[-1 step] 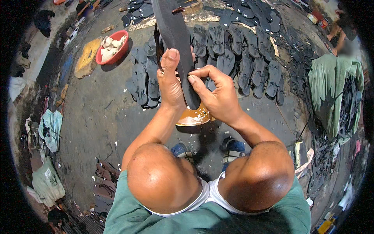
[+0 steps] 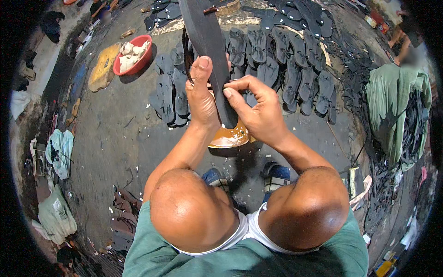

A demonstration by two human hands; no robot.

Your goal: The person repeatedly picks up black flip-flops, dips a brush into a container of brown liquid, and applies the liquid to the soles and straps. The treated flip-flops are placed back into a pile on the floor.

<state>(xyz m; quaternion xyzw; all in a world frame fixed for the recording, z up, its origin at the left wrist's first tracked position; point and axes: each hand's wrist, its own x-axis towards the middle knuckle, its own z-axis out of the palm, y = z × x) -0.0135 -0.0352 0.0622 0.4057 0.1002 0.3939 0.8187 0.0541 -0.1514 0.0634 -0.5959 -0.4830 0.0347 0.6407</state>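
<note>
So, right fingers [image 2: 248, 82] on dark sole [image 2: 214, 51], illegible label [image 2: 58, 206] on pale sack [image 2: 51, 222].

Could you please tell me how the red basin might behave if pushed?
The red basin would probably slide rather than tip, being wide and low. It looks plastic, so itself likely light. The pale pieces heaped inside seem loose and may shift.
</note>
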